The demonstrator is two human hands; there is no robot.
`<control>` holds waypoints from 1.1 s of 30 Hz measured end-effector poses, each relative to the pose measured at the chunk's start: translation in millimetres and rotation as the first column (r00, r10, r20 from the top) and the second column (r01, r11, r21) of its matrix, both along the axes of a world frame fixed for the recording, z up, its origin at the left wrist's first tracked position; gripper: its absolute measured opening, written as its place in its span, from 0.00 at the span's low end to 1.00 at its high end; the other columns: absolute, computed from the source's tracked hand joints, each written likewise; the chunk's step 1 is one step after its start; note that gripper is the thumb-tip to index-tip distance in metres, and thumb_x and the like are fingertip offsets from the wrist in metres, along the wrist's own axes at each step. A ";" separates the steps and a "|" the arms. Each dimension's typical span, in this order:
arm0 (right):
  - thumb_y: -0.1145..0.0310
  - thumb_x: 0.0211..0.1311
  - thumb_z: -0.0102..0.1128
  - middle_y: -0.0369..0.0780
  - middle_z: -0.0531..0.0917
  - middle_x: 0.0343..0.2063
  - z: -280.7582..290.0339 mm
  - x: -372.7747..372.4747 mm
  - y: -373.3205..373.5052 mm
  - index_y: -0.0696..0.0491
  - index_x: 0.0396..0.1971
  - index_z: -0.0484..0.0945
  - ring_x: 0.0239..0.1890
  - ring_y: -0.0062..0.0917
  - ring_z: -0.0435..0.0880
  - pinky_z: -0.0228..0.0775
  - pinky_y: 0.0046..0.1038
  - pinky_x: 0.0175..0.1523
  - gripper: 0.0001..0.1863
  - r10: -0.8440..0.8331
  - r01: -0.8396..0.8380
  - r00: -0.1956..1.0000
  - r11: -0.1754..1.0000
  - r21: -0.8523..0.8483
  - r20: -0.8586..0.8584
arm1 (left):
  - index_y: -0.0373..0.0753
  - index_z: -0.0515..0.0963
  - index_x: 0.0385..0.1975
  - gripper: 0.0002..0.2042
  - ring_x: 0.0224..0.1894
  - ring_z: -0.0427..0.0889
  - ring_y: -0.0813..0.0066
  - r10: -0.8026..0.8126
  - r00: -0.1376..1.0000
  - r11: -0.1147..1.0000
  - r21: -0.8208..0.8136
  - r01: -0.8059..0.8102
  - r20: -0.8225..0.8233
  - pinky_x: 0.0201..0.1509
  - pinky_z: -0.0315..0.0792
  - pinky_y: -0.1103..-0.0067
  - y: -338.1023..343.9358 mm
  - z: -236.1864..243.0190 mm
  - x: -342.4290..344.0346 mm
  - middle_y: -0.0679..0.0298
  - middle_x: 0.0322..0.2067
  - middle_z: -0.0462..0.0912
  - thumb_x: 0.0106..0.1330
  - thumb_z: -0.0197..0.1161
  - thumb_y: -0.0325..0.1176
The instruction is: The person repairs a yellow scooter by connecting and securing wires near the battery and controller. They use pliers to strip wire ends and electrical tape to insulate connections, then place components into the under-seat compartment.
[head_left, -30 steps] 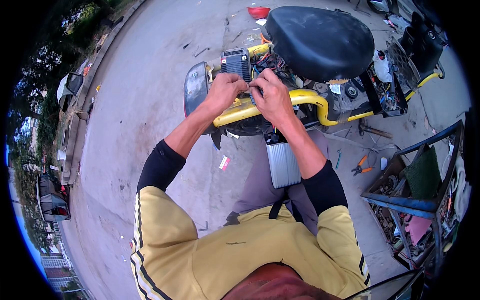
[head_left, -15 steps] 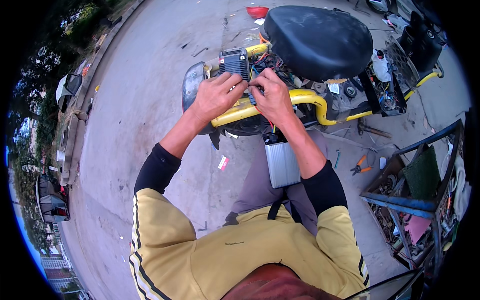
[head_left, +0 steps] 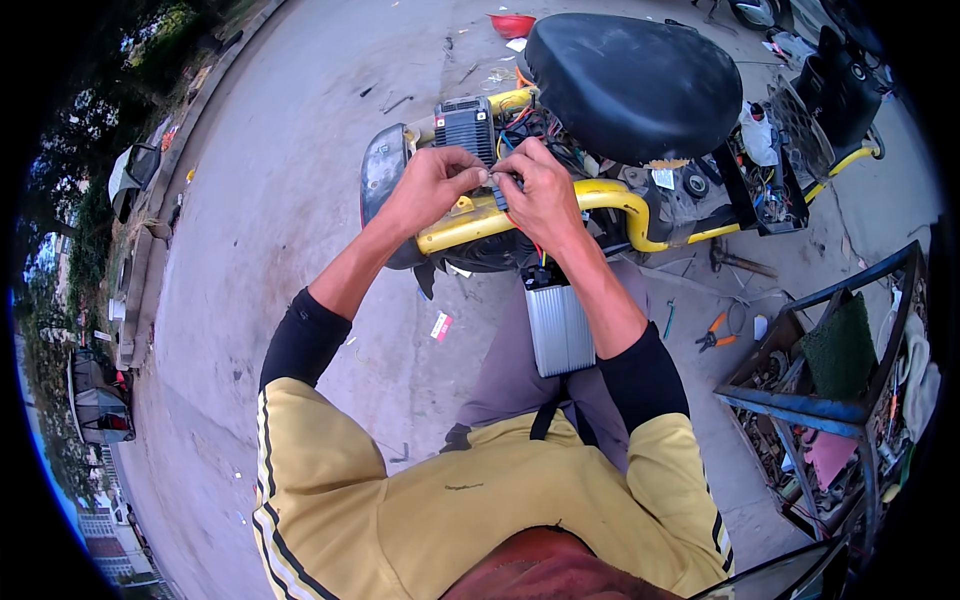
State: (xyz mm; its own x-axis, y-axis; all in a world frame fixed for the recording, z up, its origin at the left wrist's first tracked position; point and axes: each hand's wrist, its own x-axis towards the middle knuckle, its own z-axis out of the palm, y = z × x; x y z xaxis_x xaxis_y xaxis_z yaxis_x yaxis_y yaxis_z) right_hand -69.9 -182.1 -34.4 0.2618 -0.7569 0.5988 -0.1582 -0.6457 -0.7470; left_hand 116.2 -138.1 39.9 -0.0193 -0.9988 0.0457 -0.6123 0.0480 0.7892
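Observation:
My left hand (head_left: 435, 190) and my right hand (head_left: 540, 195) meet with fingertips pinched on small wire ends, partly hidden, above the scooter's yellow tube frame (head_left: 445, 236). Within my right fingers is a dark connector block (head_left: 500, 197), with coloured wires running down to a finned silver box (head_left: 562, 330) resting at my legs. Just beyond my fingers sits a black finned unit (head_left: 463, 125), beside a bundle of loose coloured wires (head_left: 545, 130).
A black seat (head_left: 632, 85) covers part of the scooter. At right are a hammer (head_left: 742, 262), orange-handled cutters (head_left: 716, 332) and a metal bin of scrap (head_left: 790, 398). A red bowl (head_left: 511, 25) lies beyond. A curb (head_left: 150, 270) runs along the left.
My hands stay together at the wires. My left hand's fingers have shifted their pinch, the thumb now straighter toward the right hand. The whole view has shifted slightly.

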 end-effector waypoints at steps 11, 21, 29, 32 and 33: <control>0.76 0.64 0.70 0.44 0.82 0.38 -3.0 -0.2 -0.8 0.59 0.37 0.88 0.38 0.44 0.87 0.78 0.43 0.45 0.04 -0.003 0.003 1.000 1.000 -0.013 -0.019 | 0.43 0.84 0.39 0.10 0.36 0.85 0.70 0.092 0.590 0.579 -0.525 0.623 0.802 0.31 0.78 0.71 -6.2 -7.2 10.6 0.69 0.37 0.82 0.59 0.74 0.30; 0.78 0.65 0.69 0.44 0.82 0.38 3.2 -2.7 1.9 0.60 0.38 0.88 0.39 0.43 0.87 0.79 0.41 0.45 0.04 0.004 -0.004 1.000 1.000 -0.002 -0.004 | 0.34 0.86 0.31 0.07 0.26 0.71 0.84 0.183 0.893 0.910 0.415 0.004 -0.411 0.29 0.63 0.79 -18.4 -5.6 6.2 0.70 0.23 0.77 0.69 0.71 0.30; 0.77 0.63 0.70 0.45 0.82 0.37 1.1 -4.9 1.0 0.60 0.37 0.89 0.40 0.43 0.86 0.78 0.42 0.46 0.05 0.004 -0.004 1.000 1.000 0.008 0.011 | 0.44 0.86 0.44 0.11 0.39 0.88 0.69 0.065 0.653 0.674 -0.516 0.529 0.754 0.36 0.81 0.72 1.4 -7.9 7.6 0.68 0.41 0.83 0.62 0.75 0.31; 0.78 0.63 0.70 0.45 0.82 0.37 1.0 -5.2 0.4 0.60 0.38 0.89 0.39 0.43 0.86 0.79 0.42 0.46 0.05 0.002 -0.002 1.000 1.000 -0.005 0.003 | 0.44 0.86 0.44 0.11 0.39 0.87 0.68 0.084 0.605 0.646 -0.506 0.572 0.792 0.36 0.81 0.71 -2.6 -11.3 9.1 0.68 0.41 0.83 0.61 0.74 0.30; 0.78 0.63 0.70 0.45 0.82 0.37 0.8 -4.1 0.9 0.60 0.38 0.89 0.39 0.43 0.87 0.79 0.42 0.46 0.05 0.005 -0.005 1.000 1.000 -0.011 0.004 | 0.44 0.86 0.44 0.11 0.38 0.87 0.67 0.089 0.588 0.651 -0.494 0.576 0.804 0.37 0.82 0.70 -2.3 -10.5 9.1 0.67 0.41 0.83 0.62 0.74 0.31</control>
State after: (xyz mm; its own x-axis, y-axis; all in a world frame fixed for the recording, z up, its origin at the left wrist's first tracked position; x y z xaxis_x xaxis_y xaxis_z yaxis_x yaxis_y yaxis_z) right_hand -74.0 -181.2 -33.6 0.2634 -0.7488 0.6082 -0.1515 -0.6547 -0.7405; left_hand 125.3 -140.4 29.4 -0.6127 -0.6180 0.4926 -0.7804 0.5714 -0.2539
